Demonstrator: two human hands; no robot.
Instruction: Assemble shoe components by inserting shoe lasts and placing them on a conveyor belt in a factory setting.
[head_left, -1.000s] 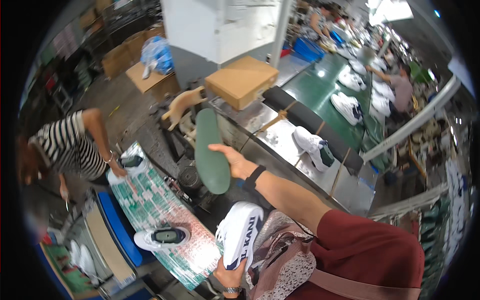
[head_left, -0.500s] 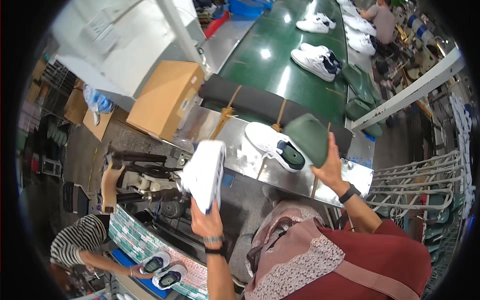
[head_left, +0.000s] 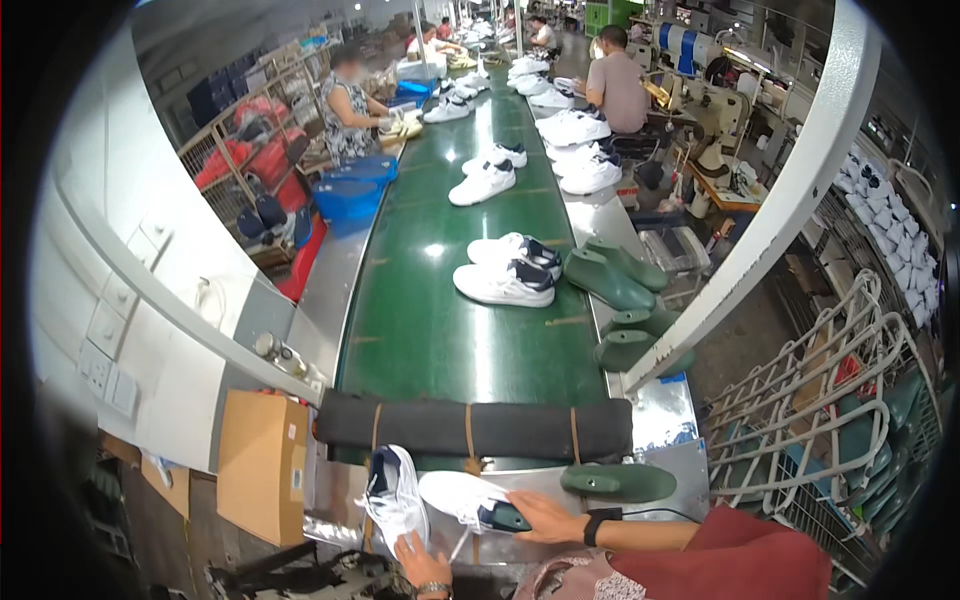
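Note:
A white sneaker [head_left: 398,500] with dark lining stands at the left of the metal ledge, its opening facing the belt. My left hand [head_left: 418,565] has its fingers closed on the near end of that shoe. Just right of it, a second white sneaker [head_left: 460,498] lies with its toe to the left and a green shoe last [head_left: 510,517] inside it. My right hand [head_left: 550,518] is closed over the heel end of this second sneaker. Behind the right hand, a loose green shoe last [head_left: 620,483] rests on the ledge.
A black roller [head_left: 470,428] spans the end of the green conveyor belt [head_left: 400,345], which carries pairs of white sneakers [head_left: 505,285]. More green lasts [head_left: 612,278] stand at its right edge. Left is a cardboard box [head_left: 262,465]; right, a metal rack [head_left: 800,400]. Several people work farther along.
The green last has left my right hand and lies on the ledge; that hand is now on the second sneaker. My left hand has brought its sneaker beside it. The view has tilted up.

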